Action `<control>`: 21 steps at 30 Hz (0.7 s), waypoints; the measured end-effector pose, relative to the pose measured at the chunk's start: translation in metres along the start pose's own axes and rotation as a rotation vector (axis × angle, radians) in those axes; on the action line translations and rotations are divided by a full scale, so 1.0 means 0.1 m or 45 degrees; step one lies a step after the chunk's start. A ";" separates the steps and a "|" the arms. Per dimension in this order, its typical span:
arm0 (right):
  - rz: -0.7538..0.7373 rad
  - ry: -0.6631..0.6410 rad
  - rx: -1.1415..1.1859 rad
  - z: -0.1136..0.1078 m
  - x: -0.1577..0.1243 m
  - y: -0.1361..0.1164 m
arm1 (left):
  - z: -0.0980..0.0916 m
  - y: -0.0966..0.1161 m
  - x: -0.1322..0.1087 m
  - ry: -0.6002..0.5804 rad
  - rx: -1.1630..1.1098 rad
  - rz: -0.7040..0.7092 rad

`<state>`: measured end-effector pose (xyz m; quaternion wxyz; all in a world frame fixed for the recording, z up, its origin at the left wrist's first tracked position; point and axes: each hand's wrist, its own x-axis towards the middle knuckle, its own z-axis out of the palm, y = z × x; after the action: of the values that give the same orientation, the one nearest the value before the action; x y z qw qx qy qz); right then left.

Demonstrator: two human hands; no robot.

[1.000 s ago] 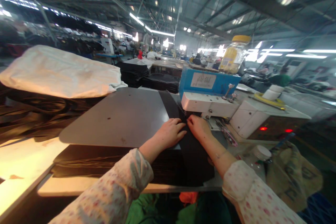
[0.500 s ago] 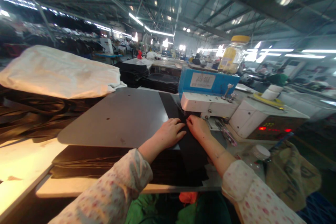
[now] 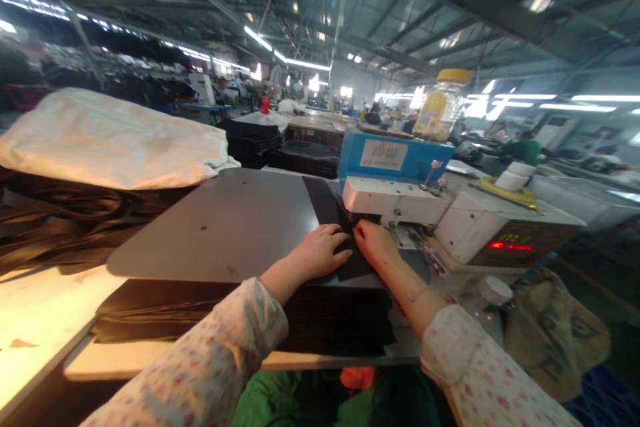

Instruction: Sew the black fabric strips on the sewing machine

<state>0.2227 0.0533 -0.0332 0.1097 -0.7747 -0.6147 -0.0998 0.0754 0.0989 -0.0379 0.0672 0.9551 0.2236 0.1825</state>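
Note:
A black fabric strip (image 3: 319, 193) lies across the right part of a grey metal plate (image 3: 215, 227) and runs along the left side of a sewing machine head (image 3: 375, 196). My left hand (image 3: 323, 252) rests on the strip and plate, palm down with its fingers stretched out. Close beside the white machine head, my right hand (image 3: 374, 241) has its fingers closed in a pinch at the strip's right edge. The spot under the head is hidden by that hand. Below the plate sits a stack of dark fabric pieces (image 3: 165, 317).
A white cloth (image 3: 110, 137) covers dark folded fabric on the left. A blue machine cover (image 3: 350, 147) carries a yellow-lidded jar (image 3: 440, 107). On the right are a control box (image 3: 515, 240), pink-handled scissors (image 3: 436, 260), a clear bottle (image 3: 493, 293) and a tan cloth bag (image 3: 555, 333).
The strip's near end has slid away from me; it hung over the front stack and now ends on the plate. Both hands stay almost in place. The control box's lit digits differ.

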 end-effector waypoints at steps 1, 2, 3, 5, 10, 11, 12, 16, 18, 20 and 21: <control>0.001 0.000 -0.001 0.00 0.00 0.00 | 0.00 -0.01 0.01 -0.007 -0.007 -0.006; 0.002 0.000 -0.001 0.00 0.00 0.00 | 0.00 -0.02 0.01 -0.011 -0.013 -0.014; 0.005 -0.001 -0.001 0.00 0.00 0.00 | 0.00 -0.03 0.02 -0.014 -0.017 -0.020; 0.006 -0.006 -0.002 0.00 -0.01 0.00 | 0.00 -0.05 0.04 -0.015 -0.021 -0.027; 0.009 -0.017 -0.016 -0.01 -0.01 -0.01 | -0.02 -0.08 0.09 0.000 0.012 -0.040; 0.009 -0.016 -0.022 -0.01 -0.01 -0.01 | -0.03 -0.08 0.10 0.002 0.027 -0.042; 0.008 -0.014 -0.028 -0.01 -0.01 -0.01 | -0.03 -0.09 0.12 0.004 0.043 -0.044; -0.007 -0.005 -0.032 -0.01 -0.01 -0.01 | -0.02 -0.16 0.17 0.009 0.107 -0.075; -0.013 -0.012 -0.026 -0.01 -0.02 -0.01 | -0.02 -0.19 0.20 0.001 0.137 -0.102; -0.019 -0.012 -0.029 -0.02 -0.03 -0.02 | -0.02 -0.21 0.22 -0.005 0.163 -0.130; -0.020 -0.011 -0.034 -0.01 -0.03 -0.02 | -0.02 -0.22 0.23 -0.005 0.174 -0.144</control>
<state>0.2200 0.0507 -0.0325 0.0959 -0.7717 -0.6198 -0.1054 0.0848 0.1287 -0.0337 0.0124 0.9437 0.2890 0.1606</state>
